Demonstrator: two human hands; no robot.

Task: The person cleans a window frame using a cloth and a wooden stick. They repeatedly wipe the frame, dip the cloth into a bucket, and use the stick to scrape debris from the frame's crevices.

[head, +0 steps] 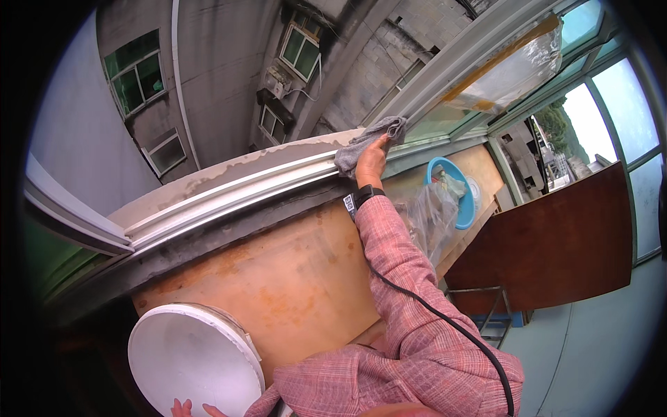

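My right hand [371,162] grips a grey cloth [367,142] at the window frame. The cloth is bunched over the white sliding-window track [234,199] and reaches the upright edge of the window sash. At the bottom edge of the picture, only the fingers of my left hand [197,409] show. They are spread in front of a white plastic bucket [195,354], and no object is visible between them. Whether they touch the bucket I cannot tell. The bucket's open mouth faces me, and its inside looks bare.
Below the track lies a stained wooden board [271,271]. Further right are a clear plastic bag [427,213] and a blue basin [464,200]. A brown panel [552,240] stands beyond, near a metal ladder [495,313]. Outside the open window are building walls [224,78] and a drop.
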